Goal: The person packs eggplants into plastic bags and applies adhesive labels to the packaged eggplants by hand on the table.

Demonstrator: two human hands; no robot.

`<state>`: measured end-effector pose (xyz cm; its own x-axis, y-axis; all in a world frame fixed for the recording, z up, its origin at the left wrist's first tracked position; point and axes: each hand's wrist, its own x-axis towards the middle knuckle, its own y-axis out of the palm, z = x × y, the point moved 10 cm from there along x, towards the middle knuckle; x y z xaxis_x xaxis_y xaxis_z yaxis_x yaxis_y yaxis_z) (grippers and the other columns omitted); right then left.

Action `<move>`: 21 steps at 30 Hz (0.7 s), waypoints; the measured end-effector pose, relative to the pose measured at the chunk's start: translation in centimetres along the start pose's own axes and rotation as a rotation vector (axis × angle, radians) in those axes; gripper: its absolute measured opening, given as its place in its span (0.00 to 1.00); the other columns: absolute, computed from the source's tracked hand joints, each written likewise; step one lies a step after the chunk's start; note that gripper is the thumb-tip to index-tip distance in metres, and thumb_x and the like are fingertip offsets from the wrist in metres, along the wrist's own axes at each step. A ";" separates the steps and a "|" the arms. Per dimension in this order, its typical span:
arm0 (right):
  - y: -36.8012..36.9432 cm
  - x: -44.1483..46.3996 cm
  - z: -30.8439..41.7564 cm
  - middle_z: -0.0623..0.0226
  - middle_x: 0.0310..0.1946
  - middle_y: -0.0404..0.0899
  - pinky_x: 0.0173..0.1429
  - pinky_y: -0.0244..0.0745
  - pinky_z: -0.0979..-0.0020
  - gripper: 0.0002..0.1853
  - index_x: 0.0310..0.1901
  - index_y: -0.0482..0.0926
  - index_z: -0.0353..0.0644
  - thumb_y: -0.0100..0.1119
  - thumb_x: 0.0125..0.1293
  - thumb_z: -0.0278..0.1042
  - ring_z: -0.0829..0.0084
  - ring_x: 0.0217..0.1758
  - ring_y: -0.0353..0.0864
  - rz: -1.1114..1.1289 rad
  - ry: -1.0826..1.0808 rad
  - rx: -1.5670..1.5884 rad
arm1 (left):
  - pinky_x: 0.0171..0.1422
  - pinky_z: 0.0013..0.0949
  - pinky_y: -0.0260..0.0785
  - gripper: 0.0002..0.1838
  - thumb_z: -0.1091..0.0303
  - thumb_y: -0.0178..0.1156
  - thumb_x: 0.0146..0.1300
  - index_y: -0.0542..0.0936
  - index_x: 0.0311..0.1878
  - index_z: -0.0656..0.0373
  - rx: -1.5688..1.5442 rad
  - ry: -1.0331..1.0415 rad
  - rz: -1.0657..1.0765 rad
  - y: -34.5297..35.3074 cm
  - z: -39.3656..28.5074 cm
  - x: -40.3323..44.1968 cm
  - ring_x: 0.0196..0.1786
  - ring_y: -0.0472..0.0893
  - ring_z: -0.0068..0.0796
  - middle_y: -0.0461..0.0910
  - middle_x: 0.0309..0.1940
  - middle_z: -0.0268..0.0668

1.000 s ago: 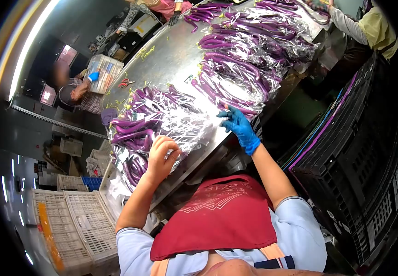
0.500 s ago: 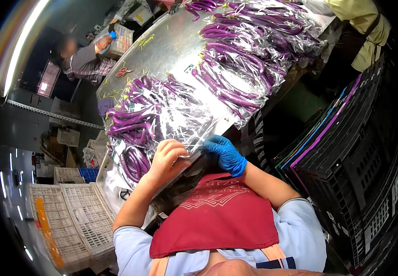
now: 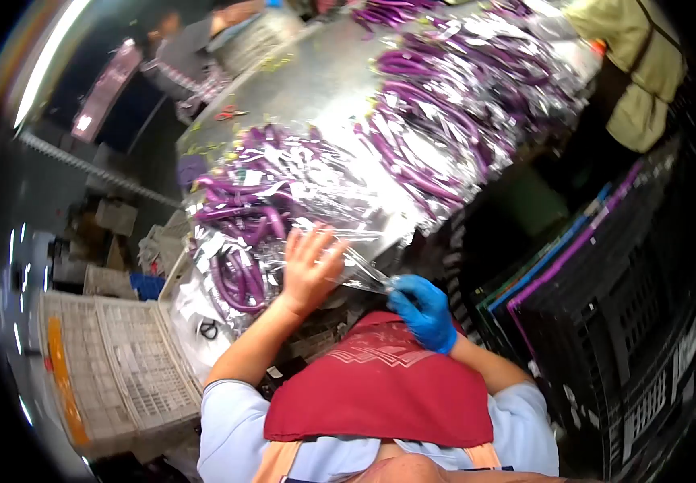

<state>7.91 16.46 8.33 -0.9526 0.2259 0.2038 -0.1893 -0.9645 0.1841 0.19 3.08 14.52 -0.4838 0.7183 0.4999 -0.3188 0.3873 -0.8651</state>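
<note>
Purple eggplants (image 3: pixel 239 209) in clear plastic bags lie at the near left end of a metal table (image 3: pixel 283 97). My bare left hand (image 3: pixel 313 270) rests on the clear plastic (image 3: pixel 340 201) beside them, its fingers spread. In a blue glove, my right hand (image 3: pixel 423 311) pinches the gathered end of that plastic near the table's front edge, close to my red apron (image 3: pixel 380 378). The plastic stretches taut between the two hands. Further right lie more bagged eggplants (image 3: pixel 436 121) in rows.
Red scissors (image 3: pixel 229 113) lie near the far edge. Black crates (image 3: pixel 605 306) stand at the right, white crates (image 3: pixel 122 362) at the lower left. A person (image 3: pixel 191 60) with a pale crate is at the upper left; another person's light green garment (image 3: pixel 642 72) shows at the upper right.
My right hand has come in from the bagged eggplants, closed on the plastic and pulled it toward my apron. My left hand has opened out over the plastic. The whole view is slightly shifted.
</note>
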 end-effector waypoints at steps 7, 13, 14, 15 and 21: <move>-4.0 -0.6 3.8 0.60 0.29 0.77 0.36 0.72 0.76 0.07 0.39 0.75 0.33 0.50 0.59 0.21 0.74 0.30 0.78 -0.045 0.083 -0.206 | 0.57 0.40 0.57 0.14 0.68 0.60 0.46 0.77 0.40 0.49 -0.086 -0.005 -0.086 -2.9 -2.0 1.2 0.47 0.74 0.32 0.76 0.42 0.31; -4.4 0.9 -6.5 0.68 0.31 0.75 0.35 0.69 0.84 0.08 0.42 0.72 0.34 0.49 0.62 0.24 0.84 0.32 0.73 -0.075 0.389 0.161 | 0.48 0.33 0.65 0.12 0.72 0.62 0.46 0.77 0.37 0.54 -0.205 0.059 -0.246 -5.4 -3.0 1.1 0.40 0.77 0.28 0.78 0.35 0.30; -3.7 1.4 -7.8 0.68 0.31 0.75 0.36 0.69 0.83 0.08 0.42 0.72 0.34 0.49 0.62 0.24 0.83 0.32 0.73 -0.028 0.367 0.107 | 0.48 0.33 0.65 0.11 0.72 0.62 0.46 0.78 0.36 0.54 -0.222 0.040 -0.273 -6.3 -2.5 1.1 0.40 0.77 0.28 0.78 0.35 0.31; -2.5 2.3 -7.7 0.68 0.32 0.75 0.36 0.69 0.83 0.08 0.42 0.73 0.35 0.49 0.61 0.24 0.83 0.33 0.73 0.019 0.340 0.088 | 0.48 0.33 0.65 0.11 0.72 0.62 0.46 0.78 0.36 0.54 -0.258 0.000 -0.283 -7.1 -1.7 1.2 0.41 0.77 0.28 0.78 0.35 0.31; 6.4 7.5 -4.1 0.67 0.36 0.75 0.44 0.69 0.79 0.11 0.43 0.73 0.33 0.54 0.58 0.21 0.80 0.39 0.73 0.315 0.207 0.109 | 0.39 0.30 0.70 0.08 0.81 0.51 0.52 0.79 0.31 0.60 -0.551 -0.346 -0.468 -17.1 9.3 2.8 0.30 0.78 0.29 0.80 0.28 0.37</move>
<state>-1.45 11.39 7.09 -0.9900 -0.1222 0.0708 0.1360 -0.9596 0.2462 -3.28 -6.91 31.13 -0.6536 0.2258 0.7224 -0.1466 0.8986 -0.4135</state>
